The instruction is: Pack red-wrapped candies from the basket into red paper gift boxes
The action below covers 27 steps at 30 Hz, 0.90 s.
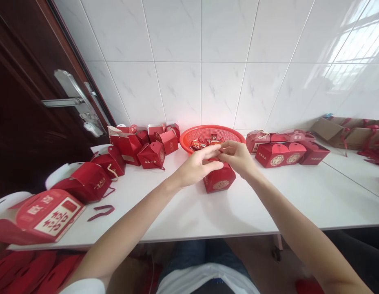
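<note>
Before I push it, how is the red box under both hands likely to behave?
The red box looks like folded card, so it may dent if squeezed. Apparently sitting flat on the smooth white table, it should probably slide rather than roll. Weight is uncertain: any contents are hidden.

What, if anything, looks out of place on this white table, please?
A loose dark red ribbon lies by itself on the white table, just right of the left-hand boxes. It looks stray because it appears attached to none of them. I see no spill or clear damage.
</note>
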Tool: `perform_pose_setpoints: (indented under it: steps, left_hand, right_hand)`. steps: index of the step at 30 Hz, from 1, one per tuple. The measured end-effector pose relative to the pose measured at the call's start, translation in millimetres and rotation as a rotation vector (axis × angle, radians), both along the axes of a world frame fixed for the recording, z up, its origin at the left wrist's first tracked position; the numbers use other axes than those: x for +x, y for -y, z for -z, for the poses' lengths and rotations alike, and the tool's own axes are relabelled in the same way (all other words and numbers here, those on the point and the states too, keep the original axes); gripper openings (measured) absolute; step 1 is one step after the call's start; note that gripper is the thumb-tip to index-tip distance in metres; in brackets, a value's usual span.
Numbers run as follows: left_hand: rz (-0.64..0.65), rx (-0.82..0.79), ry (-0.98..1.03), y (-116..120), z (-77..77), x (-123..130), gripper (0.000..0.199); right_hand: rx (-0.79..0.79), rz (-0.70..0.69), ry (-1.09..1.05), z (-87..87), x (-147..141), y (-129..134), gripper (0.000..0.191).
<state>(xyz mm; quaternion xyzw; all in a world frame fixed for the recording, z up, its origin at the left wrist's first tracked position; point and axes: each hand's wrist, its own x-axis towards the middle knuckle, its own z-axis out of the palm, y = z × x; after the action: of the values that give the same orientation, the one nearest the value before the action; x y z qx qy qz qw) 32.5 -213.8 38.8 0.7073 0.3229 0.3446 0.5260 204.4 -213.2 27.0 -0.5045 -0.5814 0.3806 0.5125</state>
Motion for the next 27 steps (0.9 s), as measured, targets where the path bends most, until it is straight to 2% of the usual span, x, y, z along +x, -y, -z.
perform_pose_setpoints:
  steps: [5, 14, 21, 27]
  left_hand:
    - [-0.045, 0.068, -0.002, -10.5, 13.9, -2.8, 0.037]
    - [-0.010, -0.046, -0.040, -24.6, 43.8, -14.8, 0.028]
    - [0.041, -0.080, -0.046, -25.0, 52.8, -14.7, 0.025]
    - [0.045, -0.106, -0.080, -31.7, 63.2, -15.9, 0.024]
  right_hand:
    - [0.039, 0.070, -0.044, -3.9, 19.8, -2.9, 0.012]
    - [0.140, 0.228, -0.052, -13.1, 80.7, -11.1, 0.012]
    - [0.140, 0.361, 0.016, 2.2, 110.8, -39.7, 0.009]
    - [0.156, 0.447, 0.022, 14.0, 121.8, -50.2, 0.014]
